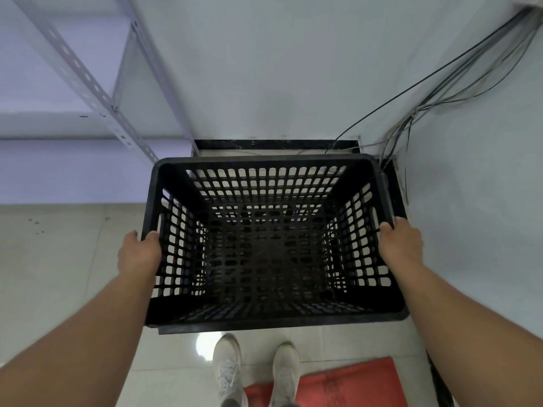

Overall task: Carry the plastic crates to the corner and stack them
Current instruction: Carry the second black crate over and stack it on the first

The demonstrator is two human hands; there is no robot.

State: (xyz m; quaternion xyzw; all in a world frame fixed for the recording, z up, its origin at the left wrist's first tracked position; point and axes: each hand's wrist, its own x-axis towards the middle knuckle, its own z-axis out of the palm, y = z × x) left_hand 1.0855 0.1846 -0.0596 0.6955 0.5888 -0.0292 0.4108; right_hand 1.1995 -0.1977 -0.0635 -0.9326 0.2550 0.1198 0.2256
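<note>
1. The person stood squarely facing the corner, holding a black perforated plastic crate (273, 245) out in front at about waist height, above the pale tiled floor (58, 259). It was held level and open side up, which I took to be so it could go straight down without tipping.

2. The crate hung just in front of the wall, between the grey slotted-angle shelving upright (88, 80) on the left and a bundle of loose cables (440, 83) trailing down the right-hand wall. Keeping it centred in that gap looked deliberate, to clear both.

3. Through the lattice bottom the view was dark and busy. There may have been another crate directly beneath, as a second black edge showed under the near rim, but I could not say for sure whether the two were touching.

4. The left hand (139, 254) was clamped on the rim of the left short side, thumb over the top edge and fingers hidden outside the wall. The right hand (401, 245) mirrored it on the right short side, gripping the rim in the same way.

5. The hands were well apart, the full length of the crate between them, with both forearms reaching forward and slightly inward, elbows low. That even, two-sided hold suited a controlled lowering.

6. The white trainers (255, 374) stood close behind the crate, one resting on the edge of a red mat (352, 380).
</note>
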